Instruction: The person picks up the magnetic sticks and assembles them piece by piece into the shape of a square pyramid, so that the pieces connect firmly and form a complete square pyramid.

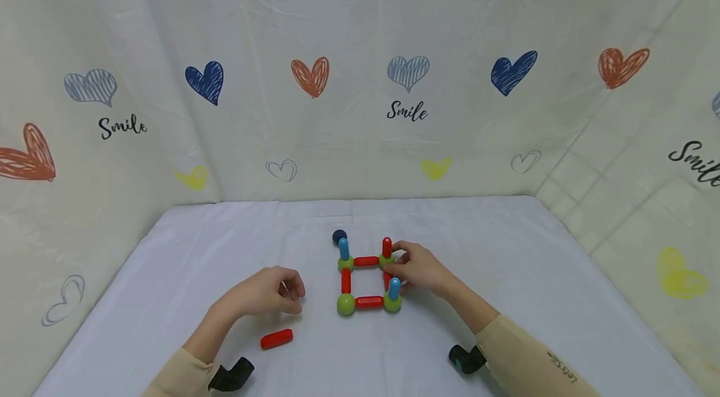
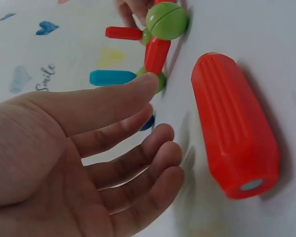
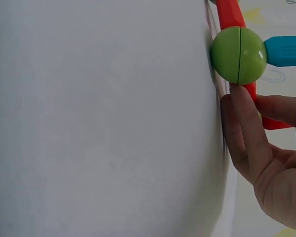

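Note:
A square frame of red rods (image 1: 369,302) and green balls (image 1: 345,304) lies on the white table. Blue rods (image 1: 344,249) stand upright at its far left and near right corners, and an upright red rod (image 1: 387,247) rises from the far right. My right hand (image 1: 419,267) holds the far right green ball (image 1: 385,261) at the base of that red rod; its fingers partly cover the ball and the side rod. To the left of the frame, my left hand (image 1: 275,291) hovers loosely curled with nothing in it. Nearest it lies a loose red rod (image 2: 234,128).
A dark blue ball (image 1: 339,236) sits behind the far left corner. The white table (image 1: 185,297) meets a curtain (image 1: 360,147) printed with hearts. Black devices (image 1: 233,376) are strapped at both wrists.

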